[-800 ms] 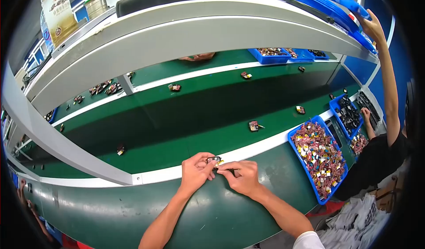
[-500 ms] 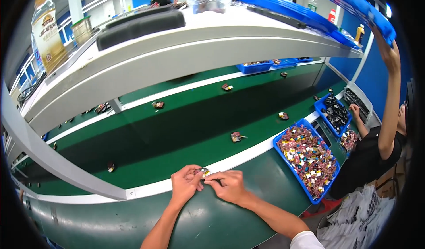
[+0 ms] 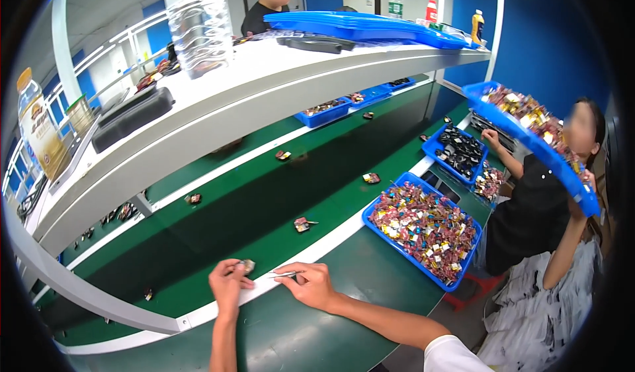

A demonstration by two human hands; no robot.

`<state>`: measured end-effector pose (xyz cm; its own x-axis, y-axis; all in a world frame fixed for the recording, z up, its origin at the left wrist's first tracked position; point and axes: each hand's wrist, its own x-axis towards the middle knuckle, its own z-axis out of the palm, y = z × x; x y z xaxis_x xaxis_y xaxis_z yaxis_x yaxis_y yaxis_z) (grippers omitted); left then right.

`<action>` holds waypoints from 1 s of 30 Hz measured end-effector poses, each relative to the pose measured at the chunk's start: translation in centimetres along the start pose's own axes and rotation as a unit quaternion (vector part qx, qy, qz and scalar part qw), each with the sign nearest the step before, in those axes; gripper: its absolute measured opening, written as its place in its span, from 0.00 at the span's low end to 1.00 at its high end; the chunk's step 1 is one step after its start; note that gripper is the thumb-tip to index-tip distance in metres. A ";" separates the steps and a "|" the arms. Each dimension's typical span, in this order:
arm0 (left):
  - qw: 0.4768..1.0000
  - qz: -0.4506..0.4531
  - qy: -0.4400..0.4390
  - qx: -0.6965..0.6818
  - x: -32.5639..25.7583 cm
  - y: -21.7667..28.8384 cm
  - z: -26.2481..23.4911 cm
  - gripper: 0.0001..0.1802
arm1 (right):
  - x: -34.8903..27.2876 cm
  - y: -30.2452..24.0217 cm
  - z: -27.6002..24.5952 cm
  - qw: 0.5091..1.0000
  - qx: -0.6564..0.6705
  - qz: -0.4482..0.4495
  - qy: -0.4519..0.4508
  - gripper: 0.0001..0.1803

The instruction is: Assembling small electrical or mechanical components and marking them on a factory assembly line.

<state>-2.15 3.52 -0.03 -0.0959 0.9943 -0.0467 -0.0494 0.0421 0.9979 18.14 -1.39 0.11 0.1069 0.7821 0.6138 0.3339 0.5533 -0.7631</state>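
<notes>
My left hand (image 3: pixel 228 284) pinches a small electronic part (image 3: pixel 248 266) over the edge of the green conveyor. Its exact kind is too small to make out. To the right, my right hand (image 3: pixel 309 286) grips a pair of metal tweezers (image 3: pixel 284 275), whose tips point at the left hand but stay apart from the part. Closest to the two hands on the belt (image 3: pixel 264 220) lies a small assembly with reddish and white pieces (image 3: pixel 303 224).
A blue tray (image 3: pixel 456 280) heaped with small wired parts stands right of my hands, a blue tray of black pieces (image 3: pixel 456 152) behind it. A co-worker (image 3: pixel 522 213) holds up another full blue tray (image 3: pixel 522 134). A white shelf (image 3: pixel 264 84) spans above the belt.
My view has swung rightward. My hands have moved apart, and the tweezers have come away from the part. The co-worker's raised tray has come down, so its contents show.
</notes>
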 end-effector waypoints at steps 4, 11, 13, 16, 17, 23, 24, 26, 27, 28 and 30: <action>0.983 0.056 0.092 0.148 3.4 0.0 -3.5 0.10 | -0.1 0.6 0.0 1.000 0.008 0.022 0.001 0.09; 0.723 0.260 0.320 0.555 5.2 -0.3 -8.4 0.10 | 0.1 -0.1 0.4 0.999 0.025 0.003 0.020 0.07; 0.775 0.259 0.336 0.468 4.8 1.2 -5.7 0.12 | 0.2 0.4 0.0 1.000 -0.017 -0.010 0.024 0.07; 0.909 0.215 0.133 0.332 5.3 1.6 -3.7 0.09 | 0.3 0.5 0.0 1.000 -0.015 -0.012 0.020 0.07; 0.975 0.053 0.035 0.213 5.2 2.3 -1.2 0.09 | 0.3 0.8 -0.3 0.999 -0.025 -0.009 0.025 0.08; 0.974 0.040 -0.179 0.129 7.5 1.3 5.3 0.10 | 0.1 0.4 0.4 1.000 -0.019 -0.003 0.007 0.07; 0.973 0.042 -0.181 0.140 7.9 1.4 6.3 0.10 | 0.2 0.2 0.3 1.000 -0.017 0.005 0.004 0.07; 0.968 0.069 -0.166 0.174 8.5 1.7 7.9 0.10 | 0.1 -0.1 0.2 1.000 -0.025 0.007 -0.007 0.07; 0.961 0.095 -0.156 0.208 9.1 1.9 8.7 0.09 | 0.1 0.0 0.1 0.999 -0.036 0.010 -0.013 0.07; 0.946 0.101 -0.161 0.261 9.3 2.6 9.4 0.09 | 0.1 0.1 0.0 0.999 -0.039 0.010 -0.012 0.07; 0.920 0.153 -0.186 0.308 10.6 2.1 10.2 0.10 | 0.0 0.2 0.0 0.999 -0.031 0.012 -0.010 0.07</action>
<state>6.87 15.19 2.02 0.3411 0.9287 0.1454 0.5068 -0.3120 0.8036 18.18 -1.24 -0.03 0.0973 0.8013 0.5902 0.3891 0.5152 -0.7636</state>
